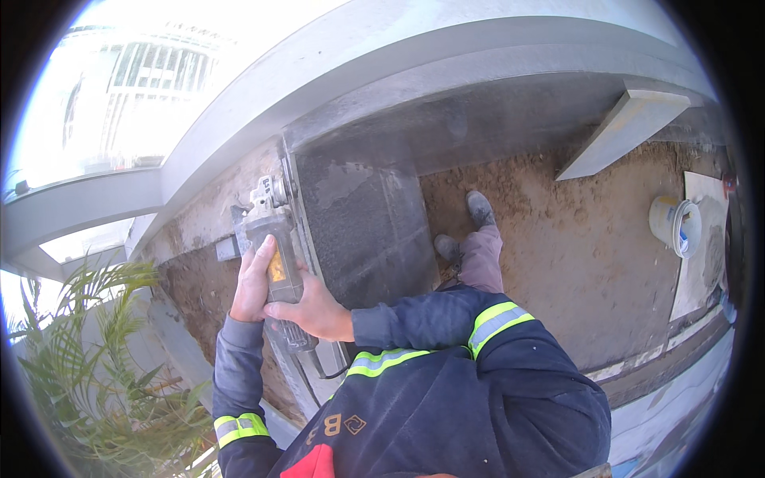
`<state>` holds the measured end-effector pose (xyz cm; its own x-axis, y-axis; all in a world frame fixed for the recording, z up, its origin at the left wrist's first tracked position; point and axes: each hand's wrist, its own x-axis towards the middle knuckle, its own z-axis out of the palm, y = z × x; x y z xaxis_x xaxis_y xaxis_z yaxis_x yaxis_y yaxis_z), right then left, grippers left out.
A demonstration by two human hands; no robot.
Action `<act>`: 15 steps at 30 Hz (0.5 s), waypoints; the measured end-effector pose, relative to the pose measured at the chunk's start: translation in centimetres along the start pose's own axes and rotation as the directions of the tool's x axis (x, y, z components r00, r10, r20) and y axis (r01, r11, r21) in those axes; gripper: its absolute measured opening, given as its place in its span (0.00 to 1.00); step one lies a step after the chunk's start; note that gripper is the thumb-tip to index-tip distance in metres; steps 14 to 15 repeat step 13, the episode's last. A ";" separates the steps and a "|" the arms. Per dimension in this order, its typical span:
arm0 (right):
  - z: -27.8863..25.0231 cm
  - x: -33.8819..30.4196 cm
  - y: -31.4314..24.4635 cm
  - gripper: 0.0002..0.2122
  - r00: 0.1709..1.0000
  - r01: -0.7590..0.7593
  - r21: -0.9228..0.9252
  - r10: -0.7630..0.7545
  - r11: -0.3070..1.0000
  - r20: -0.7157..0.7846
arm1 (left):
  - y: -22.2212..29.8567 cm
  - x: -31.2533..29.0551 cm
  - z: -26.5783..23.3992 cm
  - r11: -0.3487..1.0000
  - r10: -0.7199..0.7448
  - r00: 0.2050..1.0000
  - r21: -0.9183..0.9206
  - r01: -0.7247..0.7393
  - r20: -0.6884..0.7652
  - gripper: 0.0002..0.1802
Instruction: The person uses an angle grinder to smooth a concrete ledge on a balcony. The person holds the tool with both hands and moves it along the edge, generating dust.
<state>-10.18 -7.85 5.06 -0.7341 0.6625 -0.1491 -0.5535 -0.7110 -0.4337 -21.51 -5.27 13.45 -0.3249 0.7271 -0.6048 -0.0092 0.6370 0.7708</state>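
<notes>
Both hands are wrapped round a dusty angle grinder [284,313]. My left hand [252,280] grips its left side, and my right hand [312,309] closes round the rear of its body from the right. The metal gear head points away from me, with its disc side at the edge strip [299,209] along a dark stone slab [358,211]. I cannot tell whether the disc touches that strip. From the grinder's rear end a black cord [328,374] curves down towards my jacket.
A leaning pale board [625,131] stands at the far right. White buckets [668,223] sit by a pale sheet [701,263] on brown dirt [558,247]. My shoes [480,209] are beside the slab. A palm [103,342] is at the left; a grey wall [382,88] curves behind.
</notes>
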 end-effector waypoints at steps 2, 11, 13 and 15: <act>0.0 -0.1 -0.7 0.31 1.000 -0.019 0.068 0.019 0.998 0.010 | 0.2 0.1 0.6 1.000 0.014 1.000 -0.020 -0.015 -0.026 0.23; -0.2 0.7 -2.4 0.31 0.990 -0.138 0.135 0.135 0.981 0.034 | 0.0 1.1 -0.8 0.994 0.038 0.997 -0.103 -0.030 0.072 0.24; -0.4 1.1 -1.9 0.30 0.992 -0.122 0.109 0.118 0.987 0.044 | -0.4 1.2 -1.2 0.989 0.068 0.993 -0.138 -0.054 0.099 0.26; -0.4 1.1 -1.9 0.30 0.992 -0.122 0.109 0.118 0.987 0.044 | -0.4 1.2 -1.2 0.989 0.068 0.993 -0.138 -0.054 0.099 0.26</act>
